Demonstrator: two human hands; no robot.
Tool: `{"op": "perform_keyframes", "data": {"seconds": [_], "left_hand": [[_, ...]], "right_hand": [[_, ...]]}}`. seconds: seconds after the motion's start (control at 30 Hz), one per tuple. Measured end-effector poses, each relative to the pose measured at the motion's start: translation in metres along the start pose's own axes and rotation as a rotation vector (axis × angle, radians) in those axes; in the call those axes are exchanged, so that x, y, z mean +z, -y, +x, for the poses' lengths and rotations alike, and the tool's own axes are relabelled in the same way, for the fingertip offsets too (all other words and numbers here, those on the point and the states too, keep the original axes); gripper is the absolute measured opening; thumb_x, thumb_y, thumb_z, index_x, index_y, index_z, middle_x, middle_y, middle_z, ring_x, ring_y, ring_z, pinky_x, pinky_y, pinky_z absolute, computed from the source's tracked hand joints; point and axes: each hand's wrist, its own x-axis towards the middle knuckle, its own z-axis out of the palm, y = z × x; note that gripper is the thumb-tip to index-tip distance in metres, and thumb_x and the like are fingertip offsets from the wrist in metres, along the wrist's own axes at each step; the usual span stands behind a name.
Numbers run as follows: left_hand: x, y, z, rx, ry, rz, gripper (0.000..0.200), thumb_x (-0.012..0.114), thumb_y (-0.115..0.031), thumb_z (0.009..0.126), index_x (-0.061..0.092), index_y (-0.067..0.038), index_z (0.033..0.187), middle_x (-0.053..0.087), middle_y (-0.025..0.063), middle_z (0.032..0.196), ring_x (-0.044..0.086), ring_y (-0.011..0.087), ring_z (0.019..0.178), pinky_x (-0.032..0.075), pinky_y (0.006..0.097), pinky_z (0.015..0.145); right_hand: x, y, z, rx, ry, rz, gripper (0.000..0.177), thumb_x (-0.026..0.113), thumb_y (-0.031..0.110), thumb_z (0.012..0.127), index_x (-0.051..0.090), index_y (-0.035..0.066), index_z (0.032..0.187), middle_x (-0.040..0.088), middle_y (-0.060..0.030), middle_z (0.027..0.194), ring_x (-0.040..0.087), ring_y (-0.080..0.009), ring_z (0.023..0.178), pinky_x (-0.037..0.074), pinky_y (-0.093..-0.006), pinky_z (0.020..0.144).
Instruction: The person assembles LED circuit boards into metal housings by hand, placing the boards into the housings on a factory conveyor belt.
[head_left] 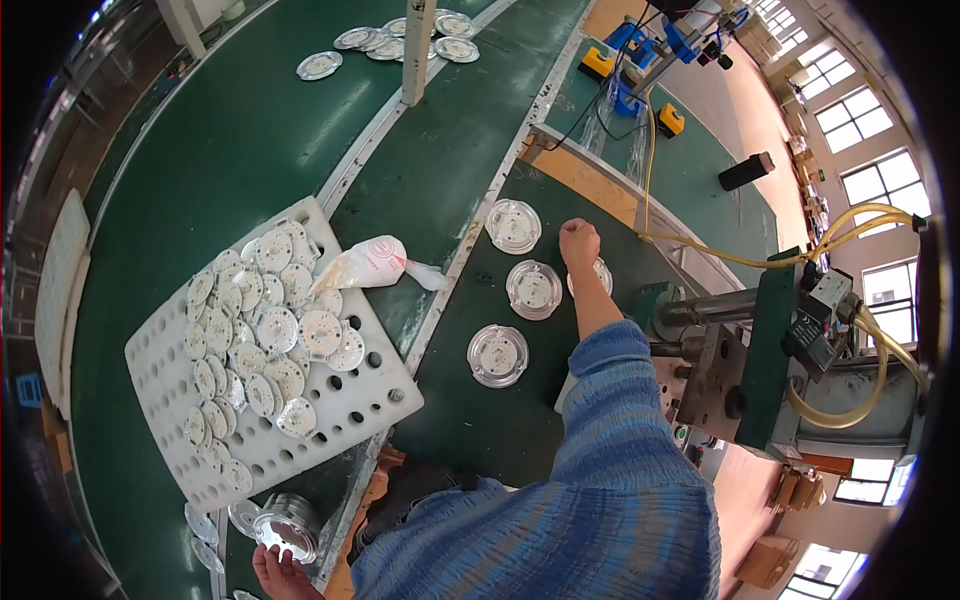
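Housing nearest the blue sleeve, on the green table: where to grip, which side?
Grip the housing by its outer rim, pinching opposite edges, from straight above. It lies flat on the table, so there is little way under it from the side; the round rim stands clear all round, apart from the next housing beyond it.

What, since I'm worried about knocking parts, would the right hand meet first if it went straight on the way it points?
Probably the yellowish strip along the bench's far edge. The right hand, fisted beside a round housing, points up-frame with only bare green mat before it; depth is unclear.
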Motion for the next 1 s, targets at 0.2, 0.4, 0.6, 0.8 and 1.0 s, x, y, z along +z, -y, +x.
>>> {"op": "perform_keyframes", "data": {"seconds": [0.2,0.4,0.6,0.8,1.0], "left_hand": [[-0.008,0.016,0.007,0.231,0.095,0.261,0.045,0.039,-0.028,0.093,0.046,0.007,0.119,0.047,0.0177,0.12,0.051,0.0291,0.108,0.044,0.0368,0.085],[0.001,0.007,0.005,0.132,0.056,0.202,0.037,0.039,-0.016,0.092,0.045,0.008,0.12,0.047,0.0174,0.118,0.051,0.0283,0.107,0.044,0.0343,0.087],[0.012,-0.008,-0.003,0.018,-0.002,0.077,0.041,0.043,-0.013,0.09,0.038,0.006,0.126,0.048,0.0185,0.119,0.049,0.03,0.109,0.041,0.0366,0.089],[0.01,-0.014,-0.004,0.006,0.03,-0.013,0.044,0.046,-0.016,0.089,0.036,0.004,0.127,0.046,0.0177,0.121,0.048,0.0297,0.11,0.039,0.0382,0.09],[-0.023,0.021,0.041,0.442,0.217,0.402,0.036,0.056,-0.01,0.08,0.052,0.005,0.113,0.05,0.0198,0.116,0.049,0.0324,0.108,0.042,0.0386,0.089]], "right_hand": [[0.011,0.003,0.01,-0.146,0.077,0.022,0.012,0.067,0.012,0.067,0.067,0.008,0.078,0.066,-0.0095,0.076,0.063,-0.0267,0.074,0.049,-0.0359,0.069],[0.012,0.01,0.01,-0.19,0.099,-0.013,0.008,0.065,0.011,0.07,0.065,0.008,0.077,0.065,-0.0114,0.076,0.062,-0.0296,0.077,0.048,-0.0379,0.07],[0.019,0.007,0.006,-0.243,0.045,-0.037,0.008,0.063,0.01,0.071,0.065,0.004,0.077,0.064,-0.0112,0.072,0.062,-0.0256,0.07,0.048,-0.0344,0.063],[-0.016,0.031,-0.048,0.328,0.624,1.488,0.006,0.057,0.011,0.086,0.057,0.005,0.084,0.056,-0.002,0.074,0.053,-0.0098,0.063,0.046,-0.023,0.058],[-0.091,0.087,-0.16,0.362,0.94,2.119,0.008,0.057,0.015,0.086,0.052,0.008,0.085,0.047,0.0013,0.075,0.045,-0.0103,0.069,0.04,-0.0237,0.063]]}}
